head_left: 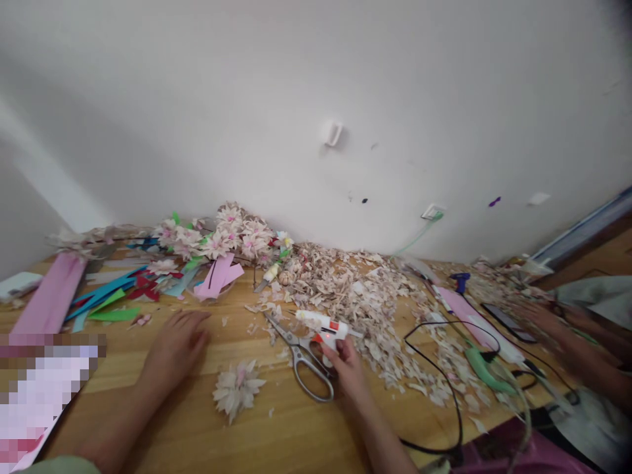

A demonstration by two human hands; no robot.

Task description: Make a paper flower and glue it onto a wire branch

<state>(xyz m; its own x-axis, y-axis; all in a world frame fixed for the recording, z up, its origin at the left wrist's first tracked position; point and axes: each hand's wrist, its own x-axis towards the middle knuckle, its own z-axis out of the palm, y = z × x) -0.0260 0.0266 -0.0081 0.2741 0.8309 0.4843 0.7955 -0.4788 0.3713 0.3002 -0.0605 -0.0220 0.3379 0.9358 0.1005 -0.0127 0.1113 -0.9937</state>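
Note:
My right hand grips a white and orange hot glue gun by its handle, and a small red light shows on its body. Scissors with metal handles lie beside that hand, the blades pointing up and left. My left hand rests on the wooden table, fingers loosely stretched, with nothing visible in it. Between the hands and closer to me lies a pale paper flower with a pink centre.
Branches of paper flowers and coloured paper strips lie at the back left. Cream scraps cover the back. At right are black cable, a green power strip, a phone and another person's hands.

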